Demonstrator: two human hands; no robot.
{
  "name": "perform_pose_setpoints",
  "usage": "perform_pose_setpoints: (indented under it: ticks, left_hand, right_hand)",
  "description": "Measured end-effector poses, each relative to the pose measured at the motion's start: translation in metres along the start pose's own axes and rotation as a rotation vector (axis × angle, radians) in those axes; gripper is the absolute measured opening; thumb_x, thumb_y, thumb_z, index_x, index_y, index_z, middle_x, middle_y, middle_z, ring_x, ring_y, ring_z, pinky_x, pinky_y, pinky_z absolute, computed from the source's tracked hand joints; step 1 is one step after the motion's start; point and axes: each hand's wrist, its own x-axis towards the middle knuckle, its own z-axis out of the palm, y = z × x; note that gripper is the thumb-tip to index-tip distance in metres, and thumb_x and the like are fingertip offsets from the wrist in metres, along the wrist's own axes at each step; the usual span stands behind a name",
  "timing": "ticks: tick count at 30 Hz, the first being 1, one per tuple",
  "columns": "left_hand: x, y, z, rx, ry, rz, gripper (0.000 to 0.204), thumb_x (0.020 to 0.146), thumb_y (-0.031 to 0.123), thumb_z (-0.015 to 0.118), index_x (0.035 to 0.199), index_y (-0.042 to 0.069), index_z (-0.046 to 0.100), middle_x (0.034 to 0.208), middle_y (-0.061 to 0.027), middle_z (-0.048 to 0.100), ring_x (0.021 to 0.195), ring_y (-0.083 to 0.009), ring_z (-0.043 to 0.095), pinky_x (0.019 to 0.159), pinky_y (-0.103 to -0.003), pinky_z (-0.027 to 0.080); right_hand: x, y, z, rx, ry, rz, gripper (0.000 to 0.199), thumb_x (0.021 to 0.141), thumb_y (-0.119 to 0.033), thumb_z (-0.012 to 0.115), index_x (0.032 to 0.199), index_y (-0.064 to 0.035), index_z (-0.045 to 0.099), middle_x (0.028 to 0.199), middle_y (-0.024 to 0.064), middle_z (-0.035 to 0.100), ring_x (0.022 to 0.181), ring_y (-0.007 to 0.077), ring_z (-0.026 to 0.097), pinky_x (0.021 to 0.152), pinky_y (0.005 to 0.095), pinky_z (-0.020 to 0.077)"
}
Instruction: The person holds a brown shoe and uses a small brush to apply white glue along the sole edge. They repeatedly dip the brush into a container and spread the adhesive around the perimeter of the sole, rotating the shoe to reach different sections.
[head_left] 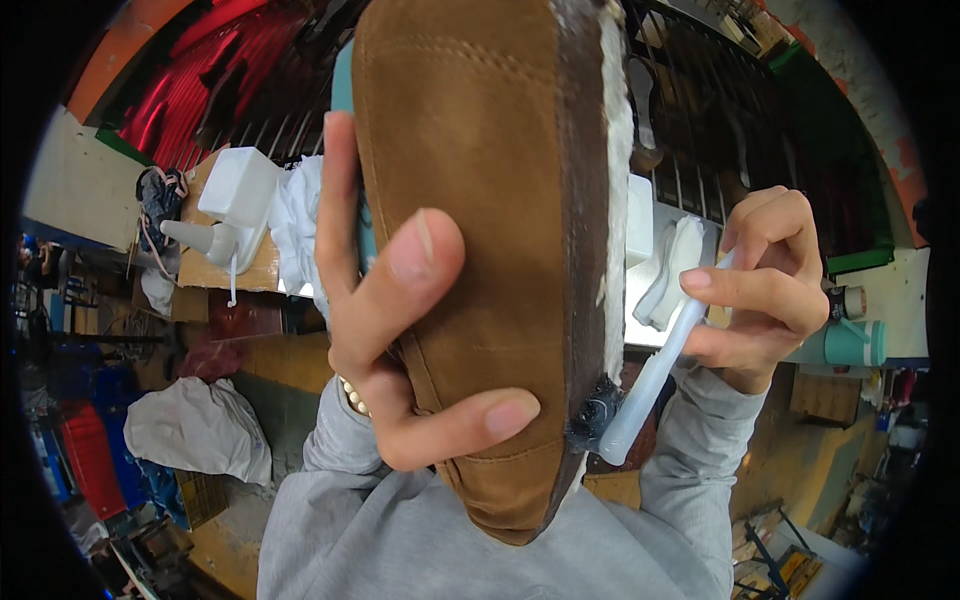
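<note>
My left hand (375,320) grips a brown suede shoe (480,230) upright in front of me, thumb and fingers spread over its upper. A teal piece (343,85) shows behind the shoe's left edge. Along the shoe's right edge runs a dark brown band, bordered by a rough whitish strip (613,150). In my right hand (765,270) is a small brush, its translucent white plastic handle (655,375) pinched between thumb and fingers. Its black bristles (595,412) touch the dark band near the shoe's lower end. The shoe's far side is hidden.
Beyond the shoe stands a barred metal rack (700,150), with red glow at its left. A white squeeze bottle (240,185) and white cloth (297,225) lie on cardboard at left. At right are a folded white cloth (670,275) and a teal tumbler (855,343). A whitish sack (200,425) lies lower left.
</note>
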Motion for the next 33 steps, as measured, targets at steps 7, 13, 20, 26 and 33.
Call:
perform_pose_setpoints:
  ticks: [7, 13, 20, 26, 33]
  left_hand:
    - [0.002, -0.002, 0.004, 0.038, 0.071, -0.03, 0.038, 0.089, 0.025, 0.07, 0.123, 0.028, 0.055, 0.151, -0.0292, 0.035, 0.138, -0.0563, 0.034, 0.115, -0.067, 0.031]
    - [0.003, -0.012, 0.013, 0.076, 0.176, -0.027, 0.035, 0.091, 0.026, 0.068, 0.123, 0.026, 0.055, 0.151, -0.032, 0.034, 0.139, -0.0542, 0.035, 0.115, -0.065, 0.03]
    - [0.005, -0.023, 0.01, 0.107, 0.226, 0.0, 0.032, 0.095, 0.029, 0.067, 0.123, 0.02, 0.055, 0.152, -0.0352, 0.032, 0.142, -0.0525, 0.034, 0.118, -0.059, 0.031]
    - [0.007, -0.03, 0.001, 0.142, 0.238, -0.006, 0.029, 0.093, 0.028, 0.068, 0.12, 0.02, 0.058, 0.153, -0.0352, 0.032, 0.142, -0.0524, 0.034, 0.117, -0.059, 0.032]
    - [0.009, -0.024, 0.001, 0.112, 0.241, -0.02, 0.029, 0.092, 0.028, 0.07, 0.118, 0.02, 0.059, 0.152, -0.0342, 0.034, 0.141, -0.0517, 0.035, 0.117, -0.059, 0.032]
  right_hand:
    - [-0.013, -0.006, 0.006, 0.063, -0.007, 0.034, 0.051, 0.044, -0.044, 0.094, 0.088, -0.0195, 0.083, 0.079, -0.0036, 0.047, 0.071, 0.0129, 0.049, 0.059, 0.0246, 0.0315]
    - [-0.027, -0.012, 0.021, 0.169, 0.062, 0.099, 0.044, 0.051, -0.038, 0.096, 0.087, -0.0171, 0.083, 0.082, -0.0021, 0.049, 0.074, 0.0126, 0.048, 0.062, 0.0246, 0.0321]
    - [-0.047, -0.024, 0.035, 0.045, 0.173, 0.454, 0.035, 0.059, -0.032, 0.093, 0.087, -0.0148, 0.083, 0.086, -0.0016, 0.046, 0.078, 0.013, 0.046, 0.064, 0.0259, 0.0345]
    - [-0.051, -0.047, 0.036, 0.101, 0.207, 0.465, 0.041, 0.051, -0.029, 0.096, 0.087, -0.0146, 0.083, 0.088, -0.0011, 0.046, 0.076, 0.0126, 0.047, 0.063, 0.026, 0.0345]
    - [-0.031, -0.046, 0.031, -0.116, 0.185, 0.401, 0.044, 0.046, -0.028, 0.094, 0.087, -0.0143, 0.083, 0.086, -0.0006, 0.046, 0.075, 0.0136, 0.046, 0.064, 0.0267, 0.0342]
